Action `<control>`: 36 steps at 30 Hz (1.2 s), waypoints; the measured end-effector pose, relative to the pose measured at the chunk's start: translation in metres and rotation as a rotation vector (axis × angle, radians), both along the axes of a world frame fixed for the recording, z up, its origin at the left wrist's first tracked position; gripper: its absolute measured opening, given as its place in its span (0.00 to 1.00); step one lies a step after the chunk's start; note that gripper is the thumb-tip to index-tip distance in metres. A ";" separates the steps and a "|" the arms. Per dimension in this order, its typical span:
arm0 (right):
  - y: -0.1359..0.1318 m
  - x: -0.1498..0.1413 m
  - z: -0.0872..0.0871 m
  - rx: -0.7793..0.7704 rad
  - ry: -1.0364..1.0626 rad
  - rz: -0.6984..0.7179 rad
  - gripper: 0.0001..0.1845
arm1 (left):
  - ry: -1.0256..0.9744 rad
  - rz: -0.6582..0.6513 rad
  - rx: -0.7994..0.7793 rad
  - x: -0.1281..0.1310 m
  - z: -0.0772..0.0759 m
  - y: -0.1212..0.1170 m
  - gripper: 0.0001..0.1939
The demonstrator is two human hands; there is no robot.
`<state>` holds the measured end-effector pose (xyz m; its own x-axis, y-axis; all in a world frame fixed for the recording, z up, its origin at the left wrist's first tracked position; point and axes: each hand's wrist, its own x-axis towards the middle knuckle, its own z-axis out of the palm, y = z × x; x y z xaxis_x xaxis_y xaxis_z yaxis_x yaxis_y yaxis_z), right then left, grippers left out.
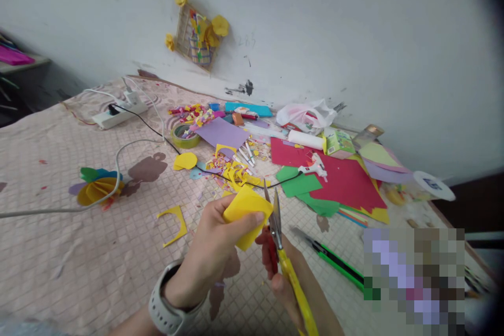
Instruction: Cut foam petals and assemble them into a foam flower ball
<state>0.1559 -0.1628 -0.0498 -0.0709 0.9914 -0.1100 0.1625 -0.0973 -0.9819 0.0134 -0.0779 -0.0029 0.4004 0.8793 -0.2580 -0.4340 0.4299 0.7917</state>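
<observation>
My left hand [214, 233], with a watch [167, 299] on its wrist, pinches a piece of yellow paper [246, 215] between thumb and fingers. In my right hand [289, 278] are scissors [289, 268] with yellow and red handles. Their blades are parted and point away from me, at the right edge of the yellow paper; whether they touch it I cannot tell. To the left on the tablecloth lies a yellow offcut [177, 226] with a curved cut-out. Beyond my hands are more yellow scraps [238, 174] and a stack of rounded yellow pieces [185, 161].
A green utility knife [338, 266] lies on the right with its blade out. A glue gun [314, 166] rests on red sheets [350, 181], its black cord crossing toward a power strip [120, 114]. Green sheets [301, 184], tape [185, 136] and a colourful paper ornament [98, 189] lie around.
</observation>
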 end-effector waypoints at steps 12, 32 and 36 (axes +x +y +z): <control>0.002 0.004 -0.025 0.015 0.024 -0.016 0.40 | 0.045 0.021 -0.008 0.000 0.001 0.000 0.09; 0.002 0.003 0.001 -0.048 -0.028 0.011 0.34 | 0.083 0.022 -0.008 0.002 -0.001 0.002 0.09; 0.001 0.007 0.001 -0.057 -0.052 0.045 0.36 | 0.084 -0.010 0.015 0.000 -0.003 0.004 0.08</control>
<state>0.1632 -0.1616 -0.0485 -0.1081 0.9793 -0.1710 0.2183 -0.1444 -0.9651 0.0131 -0.0737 -0.0061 0.3866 0.8796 -0.2773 -0.3620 0.4213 0.8316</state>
